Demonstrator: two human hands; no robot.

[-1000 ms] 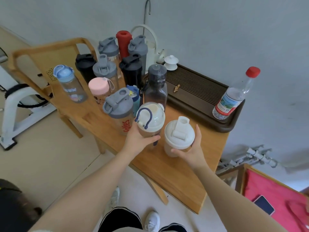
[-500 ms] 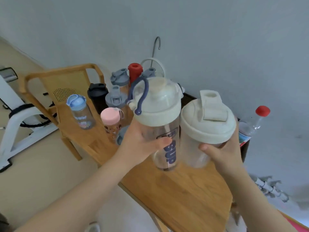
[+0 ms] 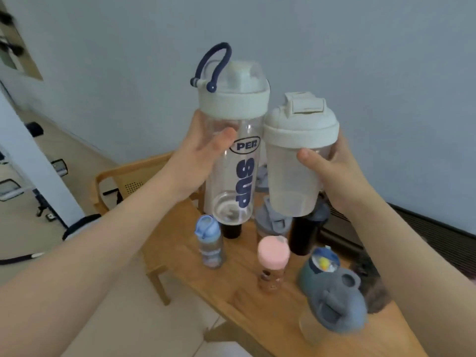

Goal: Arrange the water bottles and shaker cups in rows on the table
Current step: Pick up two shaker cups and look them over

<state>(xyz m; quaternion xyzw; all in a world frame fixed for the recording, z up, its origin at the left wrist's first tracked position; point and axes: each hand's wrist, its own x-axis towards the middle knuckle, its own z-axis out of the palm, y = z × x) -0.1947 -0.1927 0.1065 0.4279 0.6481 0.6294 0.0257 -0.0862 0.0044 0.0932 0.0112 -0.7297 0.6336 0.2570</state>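
My left hand [image 3: 199,153] grips a tall clear shaker bottle [image 3: 237,161] with a cream lid, a navy loop handle and blue "SUP" lettering, held high above the table. My right hand [image 3: 327,168] grips a shorter frosted shaker cup [image 3: 293,171] with a cream flip lid, touching the tall bottle's side. Below them on the wooden table [image 3: 231,292] stand a blue-lidded bottle [image 3: 210,240], a pink-lidded bottle [image 3: 273,264], a grey-lidded shaker [image 3: 332,307], a teal cup [image 3: 316,269] and black bottles [image 3: 304,235].
A wooden chair [image 3: 123,181] stands behind the table's left end. A dark slatted tray [image 3: 432,233] lies at the right against the grey wall. Exercise equipment [image 3: 23,181] sits on the floor at the left.
Both hands have lifted the two cream-lidded shakers off the table, up and away from me to in front of the wall. The camera has tilted upward.
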